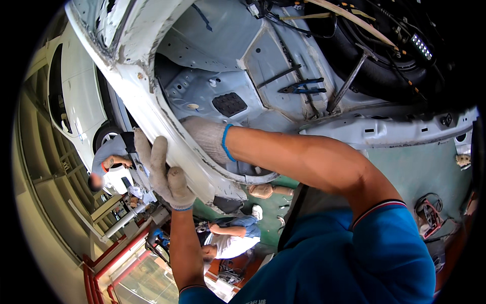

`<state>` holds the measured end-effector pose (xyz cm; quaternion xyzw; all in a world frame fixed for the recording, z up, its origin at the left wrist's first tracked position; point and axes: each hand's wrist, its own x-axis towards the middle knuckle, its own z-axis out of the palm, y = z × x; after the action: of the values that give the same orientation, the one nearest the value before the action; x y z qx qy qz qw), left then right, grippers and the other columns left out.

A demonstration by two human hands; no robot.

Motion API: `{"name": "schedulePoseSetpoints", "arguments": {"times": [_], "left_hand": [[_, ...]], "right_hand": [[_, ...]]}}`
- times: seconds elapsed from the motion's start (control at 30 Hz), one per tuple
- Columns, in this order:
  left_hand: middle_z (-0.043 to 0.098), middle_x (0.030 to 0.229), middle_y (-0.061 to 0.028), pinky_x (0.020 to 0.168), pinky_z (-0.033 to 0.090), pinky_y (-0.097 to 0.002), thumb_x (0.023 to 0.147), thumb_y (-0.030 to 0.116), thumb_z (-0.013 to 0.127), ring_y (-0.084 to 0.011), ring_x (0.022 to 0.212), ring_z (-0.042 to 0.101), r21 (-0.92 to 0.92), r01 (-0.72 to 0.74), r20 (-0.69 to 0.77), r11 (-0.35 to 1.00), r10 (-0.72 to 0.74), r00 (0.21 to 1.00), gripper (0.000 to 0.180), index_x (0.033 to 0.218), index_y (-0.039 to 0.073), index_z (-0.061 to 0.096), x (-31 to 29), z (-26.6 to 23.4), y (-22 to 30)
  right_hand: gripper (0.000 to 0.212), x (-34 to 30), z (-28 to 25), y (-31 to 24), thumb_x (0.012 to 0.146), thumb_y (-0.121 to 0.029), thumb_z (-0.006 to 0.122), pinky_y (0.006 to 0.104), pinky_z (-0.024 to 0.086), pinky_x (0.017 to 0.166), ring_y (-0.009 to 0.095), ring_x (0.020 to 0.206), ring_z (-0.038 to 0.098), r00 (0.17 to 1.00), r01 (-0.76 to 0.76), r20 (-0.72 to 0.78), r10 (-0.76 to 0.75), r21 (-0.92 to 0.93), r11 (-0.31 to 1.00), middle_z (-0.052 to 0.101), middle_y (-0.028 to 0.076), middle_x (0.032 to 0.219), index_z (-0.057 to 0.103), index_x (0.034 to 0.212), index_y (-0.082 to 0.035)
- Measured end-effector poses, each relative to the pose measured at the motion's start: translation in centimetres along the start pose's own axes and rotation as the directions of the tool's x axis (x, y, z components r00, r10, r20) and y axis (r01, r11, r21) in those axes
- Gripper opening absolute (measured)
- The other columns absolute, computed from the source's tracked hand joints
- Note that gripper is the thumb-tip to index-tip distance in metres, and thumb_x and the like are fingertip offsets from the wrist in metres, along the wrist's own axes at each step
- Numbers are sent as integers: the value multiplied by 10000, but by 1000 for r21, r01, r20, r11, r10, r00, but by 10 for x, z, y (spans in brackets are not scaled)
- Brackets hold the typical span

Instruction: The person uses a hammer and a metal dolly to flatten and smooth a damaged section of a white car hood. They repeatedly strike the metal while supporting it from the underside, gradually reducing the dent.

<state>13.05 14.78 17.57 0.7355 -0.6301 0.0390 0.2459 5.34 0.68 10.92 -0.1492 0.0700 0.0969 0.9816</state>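
Note:
My left hand [164, 177], in a grey knit glove, lies along the outer face of the white car body panel [174, 147]. Its fingers are stretched out and a little apart. My right hand [206, 138], gloved with a blue cuff, reaches across to the inner side of the same panel, at the curved edge of the opening. Its fingertips are hidden, so their grip cannot be made out. Inside the bare grey body lie blue-handled pliers [302, 86], a dark metal bar [278, 76], a hammer [349, 78] and a black textured pad [229, 104].
Dark wheel-like parts and cables [374, 55] fill the far right, beside a lit lamp [421, 46]. One person [114, 152] bends by a white car [78, 86] at left; another person [235, 240] works below the panel. A red-framed tool [429, 215] stands on the green floor.

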Motion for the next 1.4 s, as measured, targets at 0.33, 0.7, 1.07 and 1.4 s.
{"name": "schedulePoseSetpoints", "arguments": {"times": [0.33, 0.7, 1.07, 1.4], "left_hand": [[474, 1545, -291, 1177, 402, -492, 879, -70, 567, -430, 1424, 491, 292, 89, 63, 952, -112, 992, 545, 1417, -1, 614, 32, -11, 42], [724, 1107, -155, 941, 544, -466, 880, 74, 698, -371, 1036, 695, 61, -605, 737, 794, 373, 564, 257, 1135, 48, 719, 145, 22, 81], [732, 1064, -202, 907, 550, -507, 967, 234, 600, -413, 1030, 694, 368, -658, 925, 656, -188, 330, 259, 1152, 111, 735, 188, 87, 53], [730, 1232, -209, 964, 578, -462, 878, 184, 652, -392, 1128, 720, 536, -793, 639, 291, -754, 155, 318, 1139, 82, 803, 210, 128, -4]], "right_hand": [[431, 66, -25, 38, 1075, -224, 450, 382, 462, 1015, 180, 1129, 638, 973, 210, 176, -151, -392, 896, 693, 129, 1323, 607, 1401, 11], [224, 44, -40, 18, 964, -140, 632, 388, 565, 662, 218, 813, 705, 941, 328, 144, -305, -603, 727, 752, 111, 920, 740, 1114, -14], [344, -2, -40, -12, 984, -162, 617, 419, 657, 801, 284, 979, 762, 957, 259, 222, -184, -381, 888, 745, 209, 1172, 671, 1286, -7], [359, 60, -49, -9, 931, -158, 668, 412, 637, 808, 286, 979, 762, 932, 143, 362, 21, -421, 896, 757, 192, 1166, 685, 1258, -11]]}}
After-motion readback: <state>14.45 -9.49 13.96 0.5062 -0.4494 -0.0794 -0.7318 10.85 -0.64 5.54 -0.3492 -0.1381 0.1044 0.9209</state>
